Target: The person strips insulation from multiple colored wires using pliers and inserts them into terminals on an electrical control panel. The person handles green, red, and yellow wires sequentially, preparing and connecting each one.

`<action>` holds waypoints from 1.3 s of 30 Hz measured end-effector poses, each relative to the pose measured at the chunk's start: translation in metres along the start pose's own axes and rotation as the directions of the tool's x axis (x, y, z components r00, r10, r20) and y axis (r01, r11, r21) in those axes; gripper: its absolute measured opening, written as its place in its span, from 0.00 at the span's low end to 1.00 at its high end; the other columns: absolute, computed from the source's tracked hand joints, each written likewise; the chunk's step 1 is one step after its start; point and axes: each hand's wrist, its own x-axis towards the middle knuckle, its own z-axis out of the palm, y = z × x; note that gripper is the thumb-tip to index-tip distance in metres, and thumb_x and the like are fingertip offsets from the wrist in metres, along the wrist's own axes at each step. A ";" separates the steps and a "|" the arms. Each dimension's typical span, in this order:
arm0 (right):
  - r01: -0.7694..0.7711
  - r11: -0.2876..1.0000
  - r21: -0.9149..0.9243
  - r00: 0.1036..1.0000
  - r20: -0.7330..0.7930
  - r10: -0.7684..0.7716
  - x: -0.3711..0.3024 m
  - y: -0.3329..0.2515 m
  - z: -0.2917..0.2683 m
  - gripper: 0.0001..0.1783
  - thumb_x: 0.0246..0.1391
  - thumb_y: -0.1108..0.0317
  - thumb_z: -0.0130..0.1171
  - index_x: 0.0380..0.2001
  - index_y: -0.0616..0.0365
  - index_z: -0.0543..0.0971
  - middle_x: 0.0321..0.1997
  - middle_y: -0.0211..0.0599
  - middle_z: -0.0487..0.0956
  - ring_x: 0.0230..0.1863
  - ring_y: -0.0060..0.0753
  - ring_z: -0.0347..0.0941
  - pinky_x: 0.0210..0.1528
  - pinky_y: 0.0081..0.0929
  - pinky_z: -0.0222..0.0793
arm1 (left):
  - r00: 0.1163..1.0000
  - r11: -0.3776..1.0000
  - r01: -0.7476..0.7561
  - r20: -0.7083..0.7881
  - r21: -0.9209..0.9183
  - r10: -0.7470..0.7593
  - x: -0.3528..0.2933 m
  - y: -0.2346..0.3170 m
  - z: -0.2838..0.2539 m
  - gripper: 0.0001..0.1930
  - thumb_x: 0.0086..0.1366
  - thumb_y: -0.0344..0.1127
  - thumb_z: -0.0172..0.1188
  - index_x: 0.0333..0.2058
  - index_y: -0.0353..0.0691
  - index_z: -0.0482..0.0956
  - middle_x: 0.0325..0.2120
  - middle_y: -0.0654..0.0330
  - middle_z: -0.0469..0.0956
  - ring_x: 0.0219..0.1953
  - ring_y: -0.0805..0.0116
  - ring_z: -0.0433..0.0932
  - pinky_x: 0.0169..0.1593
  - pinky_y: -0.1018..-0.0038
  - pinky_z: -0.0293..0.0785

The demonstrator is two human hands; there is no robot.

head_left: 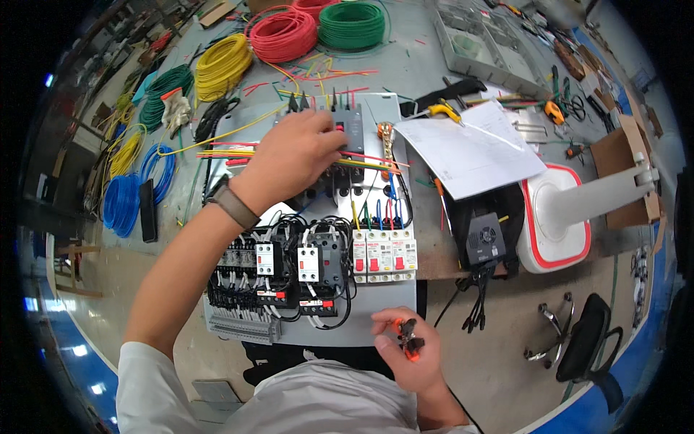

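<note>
My left hand reaches over the dark moulded-case circuit breaker at the far end of the metal mounting panel. Its fingers are curled, and whatever they pinch is hidden. A bundle of red, yellow and green wires runs across the panel beneath this hand. Close to my body, my right hand is closed around orange-handled pliers, whose dark jaws point upward. Nearer on the panel sit white miniature circuit breakers with red levers, and two contactors among black wiring.
Wire coils in yellow, red, green and blue surround the panel's far and left sides. Papers, yellow-handled pliers and a white stand with red trim are at right. An office chair stands below.
</note>
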 end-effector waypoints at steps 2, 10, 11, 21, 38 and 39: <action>0.030 0.999 -0.039 0.999 0.018 -0.029 0.000 0.000 0.002 0.16 0.63 0.77 0.66 0.54 0.63 0.82 0.44 0.38 0.83 0.47 0.28 0.80 0.53 0.27 0.75 | 0.999 0.999 -0.032 -0.039 -0.036 0.031 0.001 0.000 0.006 0.12 0.66 0.32 0.68 0.48 0.45 0.86 0.44 0.54 0.79 0.47 0.50 0.79 0.51 0.56 0.75; -0.126 0.992 -0.026 0.992 -0.007 0.126 -0.009 -0.004 0.007 0.22 0.64 0.71 0.64 0.59 0.67 0.80 0.49 0.41 0.85 0.54 0.36 0.82 0.68 0.42 0.72 | 0.999 0.999 -0.042 -0.029 0.000 0.042 0.015 0.001 0.020 0.03 0.68 0.32 0.61 0.38 0.41 0.80 0.43 0.56 0.78 0.46 0.52 0.79 0.49 0.59 0.72; -0.091 0.996 -0.007 0.996 0.000 0.091 -0.009 -0.002 0.007 0.22 0.65 0.73 0.64 0.60 0.66 0.79 0.50 0.40 0.85 0.54 0.32 0.81 0.66 0.37 0.73 | 0.999 0.998 -0.039 -0.033 0.051 0.041 0.015 0.000 0.019 0.06 0.68 0.30 0.59 0.43 0.40 0.79 0.41 0.54 0.78 0.46 0.51 0.79 0.50 0.59 0.71; -0.248 0.640 0.727 0.956 0.077 0.283 -0.015 0.028 -0.008 0.27 0.69 0.65 0.54 0.65 0.72 0.74 0.57 0.55 0.83 0.64 0.54 0.78 0.74 0.60 0.67 | 0.932 0.996 0.053 -0.362 0.077 -0.022 -0.001 0.020 -0.117 0.14 0.65 0.21 0.62 0.49 0.36 0.78 0.41 0.47 0.81 0.45 0.42 0.81 0.48 0.54 0.78; 0.010 0.464 0.886 0.981 -0.098 0.167 -0.025 0.002 -0.045 0.35 0.58 0.67 0.56 0.67 0.71 0.66 0.72 0.56 0.68 0.77 0.63 0.62 0.77 0.77 0.57 | 0.709 0.343 0.525 0.177 -0.779 -0.682 -0.232 0.201 -0.171 0.11 0.79 0.29 0.59 0.54 0.34 0.84 0.33 0.65 0.82 0.36 0.81 0.76 0.40 0.78 0.74; -0.001 0.495 0.869 0.980 -0.098 0.173 -0.027 0.003 -0.042 0.33 0.59 0.69 0.56 0.67 0.70 0.67 0.71 0.56 0.69 0.76 0.64 0.64 0.75 0.78 0.59 | 0.699 0.298 0.507 0.184 -0.809 -0.690 -0.241 0.212 -0.167 0.11 0.79 0.30 0.58 0.55 0.34 0.83 0.32 0.66 0.81 0.36 0.82 0.75 0.40 0.79 0.73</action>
